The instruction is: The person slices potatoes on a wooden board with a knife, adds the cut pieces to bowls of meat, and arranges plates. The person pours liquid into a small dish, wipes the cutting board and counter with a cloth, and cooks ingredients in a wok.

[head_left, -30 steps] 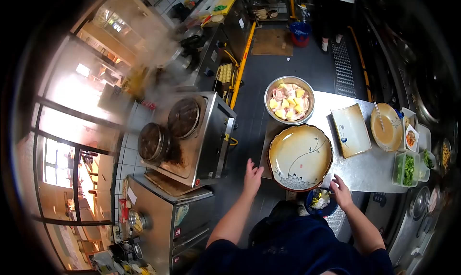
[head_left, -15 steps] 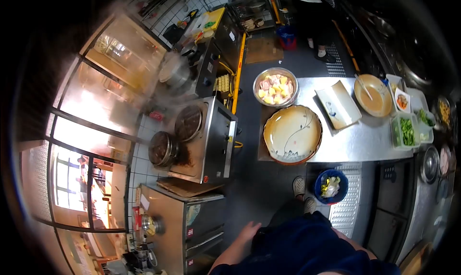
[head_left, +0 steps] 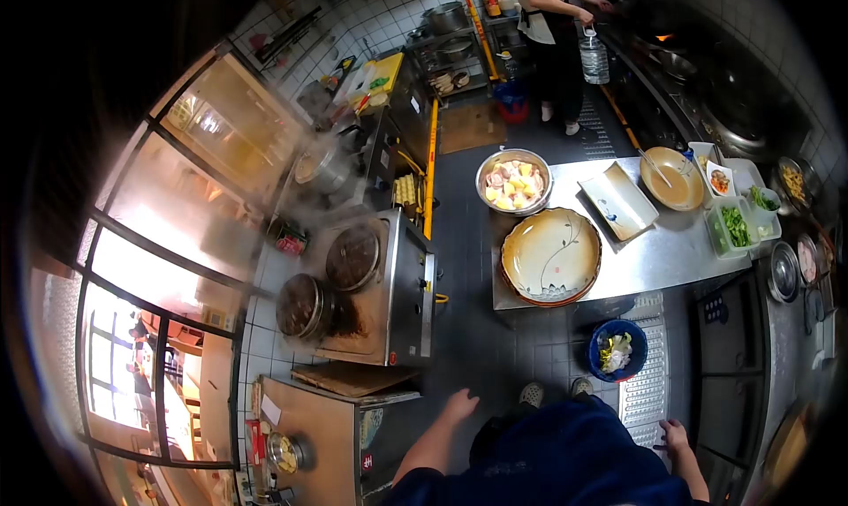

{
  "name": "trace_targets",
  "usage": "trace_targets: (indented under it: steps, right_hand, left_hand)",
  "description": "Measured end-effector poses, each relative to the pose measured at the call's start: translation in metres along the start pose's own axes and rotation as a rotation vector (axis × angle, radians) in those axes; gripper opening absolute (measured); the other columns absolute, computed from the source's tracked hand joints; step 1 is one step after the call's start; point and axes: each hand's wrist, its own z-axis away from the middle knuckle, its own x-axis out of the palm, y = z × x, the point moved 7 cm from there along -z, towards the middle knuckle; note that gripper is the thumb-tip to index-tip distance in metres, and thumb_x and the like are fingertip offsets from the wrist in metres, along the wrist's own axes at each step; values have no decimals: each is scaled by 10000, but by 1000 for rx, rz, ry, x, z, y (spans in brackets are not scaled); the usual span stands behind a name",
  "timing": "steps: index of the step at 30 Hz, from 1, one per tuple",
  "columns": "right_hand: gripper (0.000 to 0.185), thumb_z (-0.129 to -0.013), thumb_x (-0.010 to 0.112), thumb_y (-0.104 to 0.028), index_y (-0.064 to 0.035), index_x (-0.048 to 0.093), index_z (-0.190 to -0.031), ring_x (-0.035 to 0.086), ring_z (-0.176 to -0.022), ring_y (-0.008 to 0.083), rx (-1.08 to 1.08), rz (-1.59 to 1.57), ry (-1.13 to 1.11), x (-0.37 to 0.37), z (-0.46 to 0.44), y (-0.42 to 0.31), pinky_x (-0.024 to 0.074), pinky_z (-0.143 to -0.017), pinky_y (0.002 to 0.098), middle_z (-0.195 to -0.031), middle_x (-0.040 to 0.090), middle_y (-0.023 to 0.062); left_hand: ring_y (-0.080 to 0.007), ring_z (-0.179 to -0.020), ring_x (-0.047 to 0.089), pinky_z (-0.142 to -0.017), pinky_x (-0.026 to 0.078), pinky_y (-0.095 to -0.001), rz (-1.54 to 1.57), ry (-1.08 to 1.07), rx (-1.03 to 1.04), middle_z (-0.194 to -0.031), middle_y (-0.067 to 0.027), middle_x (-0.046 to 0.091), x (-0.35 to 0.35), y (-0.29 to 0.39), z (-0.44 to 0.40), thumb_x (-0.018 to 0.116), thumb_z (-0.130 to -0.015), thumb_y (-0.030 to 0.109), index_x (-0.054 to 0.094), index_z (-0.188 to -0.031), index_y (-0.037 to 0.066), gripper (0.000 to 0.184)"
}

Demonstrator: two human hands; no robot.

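Observation:
My left hand (head_left: 461, 405) hangs low beside my body, loosely open, with nothing visible in it. It is near the corner of a wooden-topped counter. My right hand (head_left: 675, 435) is out at my right side, fingers curled, with a small dark thing at the fingertips that I cannot make out. In front of me stands a steel table (head_left: 636, 263). On it are a large scalloped plate (head_left: 539, 254), a steel bowl of pale and yellow chunks (head_left: 514, 186), a rectangular dish (head_left: 623, 207) and a round bowl with a utensil (head_left: 676, 192).
A blue bin (head_left: 594, 351) stands on the floor by the table. Containers of chopped greens (head_left: 735, 227) sit at the table's right end. Dark round pots (head_left: 305, 307) are on the left stove amid steam. A co-worker (head_left: 552, 29) holds a large water bottle (head_left: 594, 57) near the woks.
My view has tilted up, and the table sits slightly lower and nearer. My right hand has come into view. More of the co-worker shows, with the bottle in hand.

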Motion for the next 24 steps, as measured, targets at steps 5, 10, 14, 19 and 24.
trace_targets:
  steps: [5, 10, 14, 19, 24]
  right_hand:
    - [717, -913, 692, -235, -35, 369, -1521, 552, -1180, 372, 10, 3, 78, 39, 33, 53, 617, -801, 575, -1345, 515, 220]
    - [760, -869, 747, -310, 13, 435, -1482, 583, -1236, 395, -166, 23, 164, 74, 43, 96, 633, -755, 469, -1416, 522, 283]
    - [755, -861, 774, -343, -1, 475, -1464, 716, -765, 290, -113, 55, 275, 84, 83, 100, 605, -608, 397, -1102, 688, 267]
    - [706, -864, 787, -328, 13, 524, -1424, 701, -687, 250, -130, -43, 378, 72, 108, 110, 584, -579, 371, -1017, 699, 217]
    - [726, -840, 763, -372, 41, 548, -1397, 655, -831, 268, -183, -21, 505, 62, 112, 150, 544, -759, 374, -1057, 683, 223]
  left_hand:
    - [-404, -1194, 619, -1014, 498, -451, -58, 95, 124, -1278, -249, 651, -27, -17, -38, 665, -879, 403, 621, -1314, 10, 588]
    - [-353, -924, 694, -814, 554, -472, -585, -176, 466, -1001, -199, 716, -12, -5, -48, 589, -933, 240, 736, -1003, 55, 246]
    - [-321, -834, 670, -734, 540, -466, -560, -34, 900, -925, -168, 701, 13, -27, -84, 584, -927, 200, 740, -949, 56, 213]
    - [-297, -820, 656, -750, 536, -438, -697, -52, 1296, -902, -141, 680, 18, 15, -73, 574, -936, 164, 723, -962, 68, 179]
    - [-277, -775, 641, -713, 527, -418, -849, -96, 1596, -860, -111, 663, 24, 54, -76, 559, -950, 146, 706, -924, 72, 166]
